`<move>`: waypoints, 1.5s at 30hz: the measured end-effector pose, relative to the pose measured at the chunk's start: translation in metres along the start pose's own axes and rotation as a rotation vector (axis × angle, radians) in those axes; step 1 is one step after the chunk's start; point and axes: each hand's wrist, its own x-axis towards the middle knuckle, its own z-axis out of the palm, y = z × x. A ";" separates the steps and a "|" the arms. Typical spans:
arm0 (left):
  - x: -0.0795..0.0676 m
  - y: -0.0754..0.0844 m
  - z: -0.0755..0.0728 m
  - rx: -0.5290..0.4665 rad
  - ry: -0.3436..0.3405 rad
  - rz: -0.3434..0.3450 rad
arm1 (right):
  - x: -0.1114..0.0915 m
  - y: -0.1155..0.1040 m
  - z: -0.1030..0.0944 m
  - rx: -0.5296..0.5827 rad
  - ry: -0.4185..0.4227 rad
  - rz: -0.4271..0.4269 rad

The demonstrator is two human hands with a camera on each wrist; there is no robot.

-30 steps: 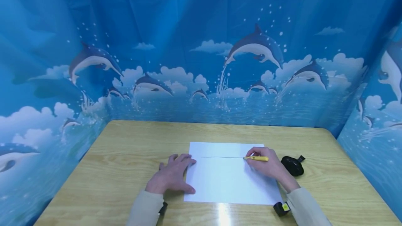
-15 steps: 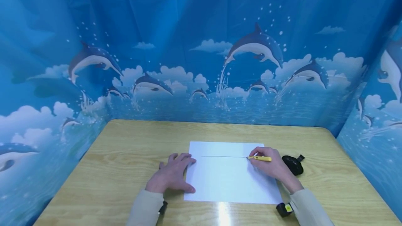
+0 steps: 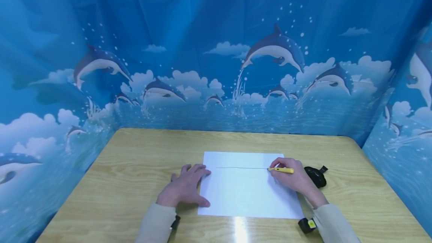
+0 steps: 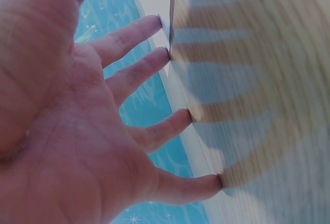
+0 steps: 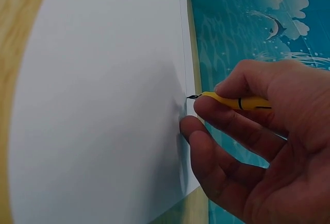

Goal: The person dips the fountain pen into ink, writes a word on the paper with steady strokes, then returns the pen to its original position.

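A white sheet of paper (image 3: 246,194) lies on the wooden table, with a thin, nearly straight line (image 3: 241,168) across its upper part. My right hand (image 3: 293,176) pinches a yellow fountain pen (image 3: 284,170) between thumb and fingers. In the right wrist view the pen's dark nib (image 5: 193,97) meets the paper at the line's right end. My left hand (image 3: 185,186) spreads over the sheet's left edge, thumb and index finger on the paper. The left wrist view shows the fingers of this left hand (image 4: 87,131) apart, fingertips touching down, with nothing held.
A black rounded object (image 3: 315,177) with a short tab lies on the table (image 3: 141,160), just right of my right hand. Black devices sit at both wrists, the right one (image 3: 306,225) bearing a yellow patch. A blue dolphin-print curtain (image 3: 202,48) surrounds the table's back and sides.
My right hand has slid a little to the right with the fountain pen, and the line on the paper has grown longer that way. The left hand stays in place.
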 end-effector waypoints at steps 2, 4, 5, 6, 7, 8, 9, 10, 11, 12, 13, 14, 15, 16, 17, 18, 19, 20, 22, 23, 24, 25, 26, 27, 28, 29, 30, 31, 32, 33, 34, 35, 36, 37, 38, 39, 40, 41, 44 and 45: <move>0.000 0.000 0.000 0.005 -0.002 0.000 | 0.000 0.000 -0.001 -0.002 0.002 -0.003; 0.001 0.001 -0.001 0.010 -0.004 0.000 | -0.001 -0.001 -0.001 -0.001 0.005 -0.003; 0.001 0.001 -0.001 0.012 -0.005 0.000 | -0.001 -0.001 -0.001 -0.001 0.006 -0.004; 0.001 0.001 -0.001 0.011 -0.006 -0.001 | -0.002 -0.001 -0.001 -0.001 0.007 -0.004; 0.000 0.001 -0.001 0.011 -0.006 -0.002 | -0.002 0.000 -0.001 -0.002 0.008 -0.004; 0.000 0.001 -0.001 0.009 -0.007 -0.003 | -0.002 0.000 -0.001 -0.004 0.011 0.000; 0.000 0.001 -0.001 0.006 -0.009 -0.005 | -0.002 0.000 -0.002 -0.002 0.011 0.005; 0.000 0.001 -0.001 0.003 -0.009 -0.006 | -0.002 0.000 -0.002 0.002 0.011 0.010; 0.000 0.001 -0.001 0.001 -0.010 -0.008 | -0.003 0.000 -0.002 0.002 0.012 0.013; 0.000 0.002 -0.001 -0.003 -0.011 -0.011 | -0.003 0.000 -0.002 0.004 0.013 0.019; 0.000 0.002 -0.001 -0.004 -0.012 -0.012 | -0.003 0.000 -0.002 0.004 0.014 0.025; 0.000 0.002 -0.001 -0.006 -0.013 -0.013 | -0.003 0.000 -0.003 0.006 0.014 0.029; 0.000 0.001 -0.001 -0.007 -0.013 -0.014 | -0.003 0.000 -0.003 0.007 0.015 0.030; 0.000 0.001 -0.001 -0.009 -0.014 -0.015 | -0.004 0.000 -0.003 0.006 0.016 0.031; 0.000 0.001 -0.001 -0.011 -0.015 -0.015 | -0.004 0.000 -0.004 0.004 0.019 0.035; 0.000 0.001 -0.001 -0.013 -0.014 -0.015 | -0.004 0.001 -0.004 0.003 0.020 0.038; 0.000 0.001 -0.001 -0.016 -0.014 -0.014 | -0.005 0.001 -0.004 0.003 0.022 0.041; 0.000 0.001 -0.001 -0.019 -0.013 -0.013 | -0.005 0.001 -0.004 0.002 0.023 0.042; -0.001 0.001 -0.001 -0.022 -0.010 -0.011 | -0.005 0.001 -0.005 -0.002 0.027 0.046; -0.001 0.001 -0.001 -0.023 -0.009 -0.010 | -0.005 0.001 -0.005 -0.005 0.031 0.048; -0.001 0.001 -0.001 -0.023 -0.007 -0.009 | -0.006 0.002 -0.005 -0.009 0.033 0.047; -0.001 0.002 -0.001 -0.024 -0.008 -0.009 | -0.006 0.002 -0.006 -0.014 0.035 0.049; -0.001 0.002 -0.001 -0.024 -0.008 -0.009 | -0.006 0.002 -0.006 -0.018 0.037 0.049; -0.001 0.001 -0.001 -0.023 -0.008 -0.010 | -0.005 0.003 -0.006 -0.020 0.038 0.052; -0.001 0.001 -0.001 -0.022 -0.009 -0.010 | -0.005 0.003 -0.006 -0.023 0.040 0.056; -0.001 0.002 -0.001 -0.021 -0.011 -0.011 | -0.005 0.003 -0.006 -0.023 0.040 0.060; 0.000 0.002 0.000 -0.020 -0.010 -0.012 | -0.005 0.003 -0.006 -0.024 0.040 0.065; 0.000 0.001 0.000 -0.018 -0.010 -0.012 | -0.005 0.003 -0.007 -0.024 0.040 0.068; 0.000 0.001 0.000 -0.018 -0.010 -0.012 | -0.005 0.004 -0.007 -0.024 0.040 0.070; 0.000 0.001 0.000 -0.017 -0.010 -0.011 | -0.005 0.004 -0.007 -0.023 0.042 0.076; 0.000 0.001 0.000 -0.017 -0.010 -0.011 | -0.005 0.004 -0.007 -0.024 0.043 0.078; 0.000 0.001 0.000 -0.018 -0.009 -0.010 | -0.005 0.004 -0.007 -0.024 0.044 0.080; 0.000 0.001 0.000 -0.018 -0.008 -0.009 | -0.006 0.004 -0.008 -0.025 0.045 0.081; 0.000 0.001 0.000 -0.019 -0.008 -0.007 | -0.006 0.004 -0.008 -0.024 0.046 0.082; 0.000 0.001 0.000 -0.021 -0.007 -0.006 | -0.006 0.005 -0.008 -0.022 0.046 0.083; -0.001 0.001 0.000 -0.022 -0.006 -0.005 | -0.006 0.005 -0.008 -0.020 0.047 0.083; -0.001 0.001 0.000 -0.023 -0.006 -0.003 | -0.006 0.005 -0.008 -0.017 0.048 0.081; -0.001 0.001 0.000 -0.024 -0.005 -0.002 | -0.006 0.005 -0.008 -0.013 0.047 0.079; -0.001 0.001 -0.001 -0.028 -0.004 -0.001 | -0.006 0.006 -0.009 -0.003 0.048 0.075; -0.001 0.001 -0.001 -0.028 -0.005 -0.001 | -0.007 0.006 -0.009 0.000 0.048 0.075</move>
